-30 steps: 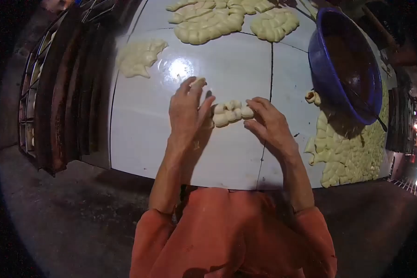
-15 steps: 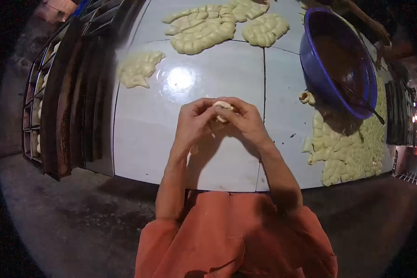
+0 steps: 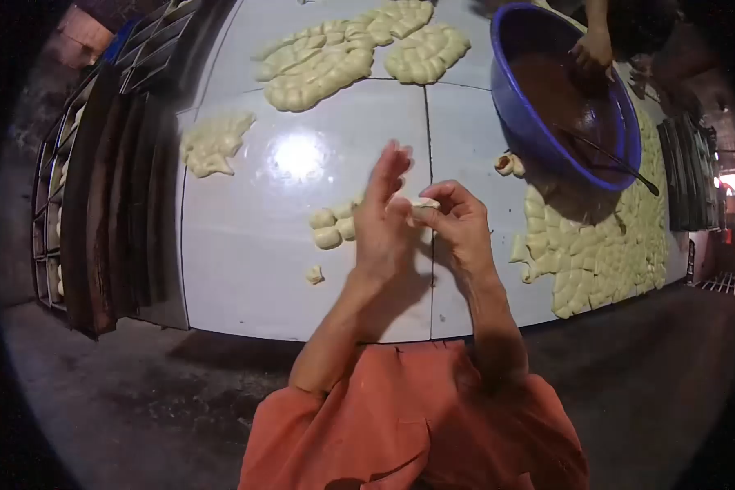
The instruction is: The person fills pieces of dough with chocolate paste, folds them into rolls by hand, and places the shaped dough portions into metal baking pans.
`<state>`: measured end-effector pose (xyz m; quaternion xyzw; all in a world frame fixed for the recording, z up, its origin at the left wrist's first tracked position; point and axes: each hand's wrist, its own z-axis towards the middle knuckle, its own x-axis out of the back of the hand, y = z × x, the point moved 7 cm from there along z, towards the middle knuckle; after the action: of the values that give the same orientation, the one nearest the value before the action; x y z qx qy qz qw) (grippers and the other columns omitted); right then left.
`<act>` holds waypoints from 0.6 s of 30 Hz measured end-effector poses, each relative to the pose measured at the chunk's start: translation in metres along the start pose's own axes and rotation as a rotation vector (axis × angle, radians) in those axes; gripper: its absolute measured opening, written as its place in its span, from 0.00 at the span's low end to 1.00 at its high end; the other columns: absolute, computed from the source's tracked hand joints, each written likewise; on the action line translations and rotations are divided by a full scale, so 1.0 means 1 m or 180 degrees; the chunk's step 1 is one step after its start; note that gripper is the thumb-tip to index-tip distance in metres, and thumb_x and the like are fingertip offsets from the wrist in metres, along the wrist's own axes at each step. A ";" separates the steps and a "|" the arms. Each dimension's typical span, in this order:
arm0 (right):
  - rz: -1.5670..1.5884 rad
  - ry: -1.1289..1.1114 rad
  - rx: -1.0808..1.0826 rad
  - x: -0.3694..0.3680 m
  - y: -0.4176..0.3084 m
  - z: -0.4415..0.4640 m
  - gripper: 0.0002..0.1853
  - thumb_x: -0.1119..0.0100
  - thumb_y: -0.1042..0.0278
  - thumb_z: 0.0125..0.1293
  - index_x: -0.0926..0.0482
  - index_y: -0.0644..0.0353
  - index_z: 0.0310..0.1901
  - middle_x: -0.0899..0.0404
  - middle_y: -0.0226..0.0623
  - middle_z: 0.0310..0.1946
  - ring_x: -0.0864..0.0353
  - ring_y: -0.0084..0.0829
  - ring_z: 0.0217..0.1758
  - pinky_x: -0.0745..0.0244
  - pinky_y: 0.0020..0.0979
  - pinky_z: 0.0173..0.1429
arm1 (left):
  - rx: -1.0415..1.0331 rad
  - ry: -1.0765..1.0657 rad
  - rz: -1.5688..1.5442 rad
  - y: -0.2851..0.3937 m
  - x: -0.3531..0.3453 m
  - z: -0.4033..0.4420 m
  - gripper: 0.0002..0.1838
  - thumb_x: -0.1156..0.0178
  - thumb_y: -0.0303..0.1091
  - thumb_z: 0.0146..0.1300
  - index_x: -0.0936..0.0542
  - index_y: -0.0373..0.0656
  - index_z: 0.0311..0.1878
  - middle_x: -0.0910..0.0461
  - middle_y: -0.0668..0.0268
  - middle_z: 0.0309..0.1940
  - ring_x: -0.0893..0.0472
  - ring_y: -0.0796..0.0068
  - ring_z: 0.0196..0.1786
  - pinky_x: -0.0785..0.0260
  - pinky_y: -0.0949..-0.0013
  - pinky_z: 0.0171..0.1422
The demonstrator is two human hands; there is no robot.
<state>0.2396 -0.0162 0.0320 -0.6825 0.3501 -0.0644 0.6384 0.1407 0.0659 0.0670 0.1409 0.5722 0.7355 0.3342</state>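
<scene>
My left hand (image 3: 382,224) is raised over the table with its fingers stretched upward, its thumb side close to a small pale piece of dough (image 3: 425,203). That piece is pinched between the thumb and fingers of my right hand (image 3: 465,233). Part of the dough is hidden behind my fingers. Just left of my left hand, several rounded dough pieces (image 3: 327,236) lie together on the white tabletop (image 3: 253,278). A smaller dough scrap (image 3: 314,275) lies nearer to me.
A blue-purple basin (image 3: 521,135) of brown filling stands at right, with a thin dark utensil (image 3: 608,155) and another person's hand (image 3: 594,53) over it. Many dough pieces (image 3: 596,261) cover the right side. More dough (image 3: 318,77) lies at the back; racks (image 3: 82,196) stand left.
My hands, earlier together around the dough, have come apart; my left fingers have straightened upward. The view has shifted, showing dough pieces beside my left hand. The other person's hand is now over the basin.
</scene>
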 end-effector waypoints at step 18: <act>-0.3042 0.0490 0.0159 0.211 -0.164 0.113 0.09 0.41 0.64 0.70 0.21 0.62 0.43 0.17 0.34 0.37 0.18 0.25 0.42 0.24 0.29 0.46 | 0.1840 -0.0671 -0.0263 -0.069 -0.067 -0.019 0.23 0.38 0.36 0.72 0.26 0.32 0.65 0.16 0.53 0.50 0.16 0.68 0.53 0.22 0.67 0.59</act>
<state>0.5226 -0.0505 0.0867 -0.7446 0.0419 -0.4091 0.5258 0.2012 0.0162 0.0085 0.2822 0.7251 0.5094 0.3675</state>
